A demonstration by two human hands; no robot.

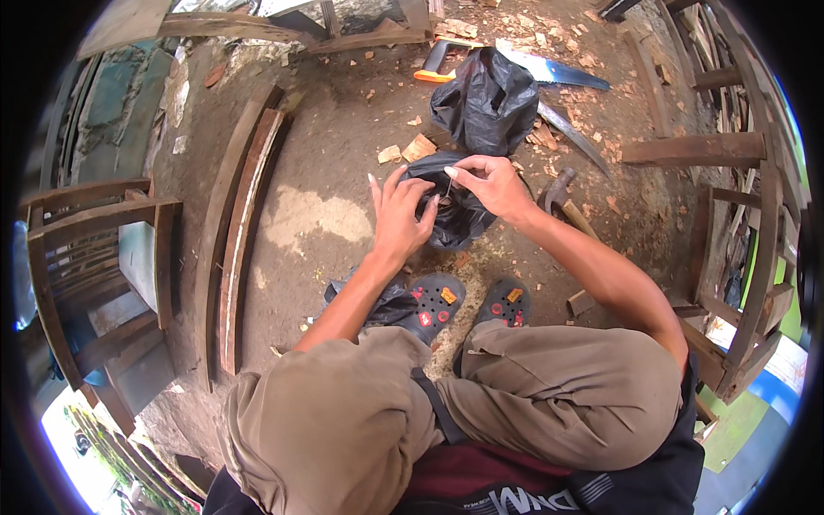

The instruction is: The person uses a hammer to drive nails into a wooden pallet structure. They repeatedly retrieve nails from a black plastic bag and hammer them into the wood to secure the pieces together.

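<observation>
An opened black plastic bag [464, 225] sits on the ground in front of my feet. My left hand [397, 215] is at its left side, fingers apart and some of them bent over the bag's mouth. Above the opening, my right hand [493, 184] pinches a thin, nail-like metal piece [449, 184] between thumb and forefinger. Something brownish shows inside the bag, too small to make out. Just beyond stands a second black plastic bag [487, 101], its mouth gathered.
Behind the second bag lies a handsaw [558, 70]; a curved blade [573, 137] pokes out beside it. A hammer [560, 187] rests by my right forearm. Long planks [249, 232] and a wooden chair [99, 223] are at left, a wooden frame [695, 151] at right. Wood chips litter the ground.
</observation>
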